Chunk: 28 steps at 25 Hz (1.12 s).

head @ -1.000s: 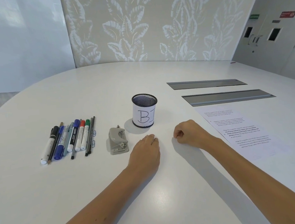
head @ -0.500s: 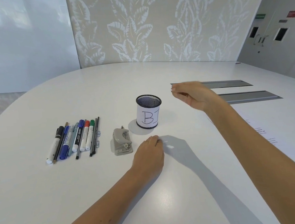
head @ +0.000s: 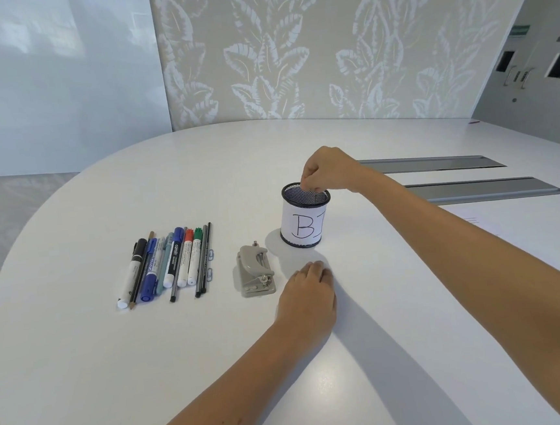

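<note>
Trouble, as I judge it, begins with the left hand (head: 308, 298). It lies palm down on the table (head: 115, 362) just below centre frame, fingers relaxed and holding nothing, so nothing steadies the cup (head: 305, 227) standing upright just above it in the frame. The right hand (head: 327, 171) hangs over the cup's mouth with its fingers bunched and the tips pointing down just inside the rim. Whether they pinch some small thing I cannot tell, since the tips hide it. A knuckle catching the rim as that hand lifts could tip the light cup or skid it across the glossy top. Anything tiny let go off-centre could bounce off the rim and roll away.

At middle left, pens (head: 171, 262) lie in a tidy row: smooth plastic barrels with coloured caps, and a few thin dark ones. Two small wire clips (head: 210, 263) sit just beside the row's right edge. Next comes a grey hole punch (head: 256, 270), blocky with a rounded lever, just left of the left hand. The cup is a round cylinder of black wire mesh wrapped in a white paper band with hand-drawn letters. At right, two long grey slots (head: 430, 163) sit flush in the smooth white tabletop.
</note>
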Tool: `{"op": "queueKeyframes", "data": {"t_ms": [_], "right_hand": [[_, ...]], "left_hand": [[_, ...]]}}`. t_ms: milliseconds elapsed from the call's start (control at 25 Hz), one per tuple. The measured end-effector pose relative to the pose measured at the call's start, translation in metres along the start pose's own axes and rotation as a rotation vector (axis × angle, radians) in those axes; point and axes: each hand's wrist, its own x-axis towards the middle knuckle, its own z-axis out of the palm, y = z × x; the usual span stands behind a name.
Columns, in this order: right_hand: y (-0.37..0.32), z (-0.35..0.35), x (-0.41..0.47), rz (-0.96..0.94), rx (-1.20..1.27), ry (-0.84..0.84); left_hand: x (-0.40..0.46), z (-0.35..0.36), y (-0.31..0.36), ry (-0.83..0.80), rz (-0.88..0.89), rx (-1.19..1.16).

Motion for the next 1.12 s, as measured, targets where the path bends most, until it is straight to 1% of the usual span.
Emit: {"op": "queueKeyframes", "data": {"t_ms": [360,520,600,680,840,920,1000,1120], "right_hand": [[-0.002,0.002,0.010,-0.026,-0.073,-0.037],[-0.004,0.001,0.005,-0.072,-0.146,0.036],[-0.003,-0.002,0.001,-0.061,-0.126,0.103],[0.003,-0.005,-0.003,-0.029,0.022,0.148],[0.024,-0.016,-0.026,0.014,0.515,0.181],[0.036,-0.020,-0.045,0.010,0.705,0.215],[0.052,-0.020,-0.068,0.045,0.864,0.287],[0.088,-0.009,-0.108,0.164,1.073,0.441]], "left_hand": [[0.000,0.000,-0.001,-0.005,0.010,0.030],[0.000,0.001,-0.001,0.000,0.015,0.036],[0.001,0.001,-0.001,0.004,0.013,0.024],[0.001,0.001,-0.001,0.014,0.011,0.008],[0.001,0.004,-0.002,0.037,0.034,-0.020],[0.001,0.006,-0.003,0.052,0.037,-0.026],[0.002,0.008,-0.004,0.071,0.042,-0.015],[0.002,0.010,-0.007,0.080,0.044,-0.006]]}}
